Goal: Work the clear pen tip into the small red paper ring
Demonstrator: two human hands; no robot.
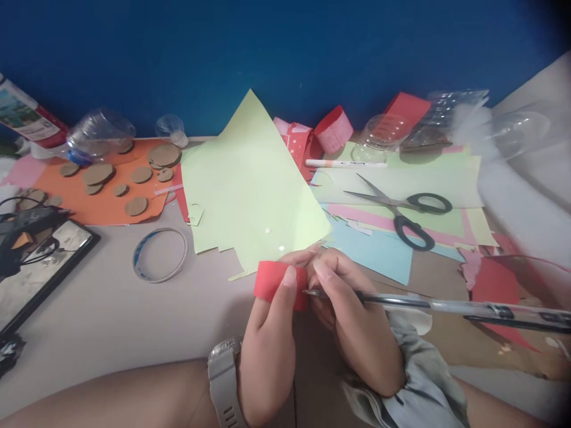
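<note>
A small strip of red paper (269,279) is pinched in my left hand (273,333), the thumb pressed on its front. Dark marks show near the strip's right end. My right hand (352,315) closes around a clear ballpoint pen (401,301) with a black grip, its tip at the marked end of the strip. I cannot tell whether the tip touches the paper. The pen's barrel stretches away to the right. Just beyond both hands lies a large pale green sheet (254,190) with a jagged near edge.
Black-handled scissors (392,208) lie spread on coloured papers at the right. A roll of tape (159,255) is left of my hands. Cardboard discs (98,173) rest on an orange sheet (151,205). Plastic bottle pieces (100,134) stand along the blue wall (285,53).
</note>
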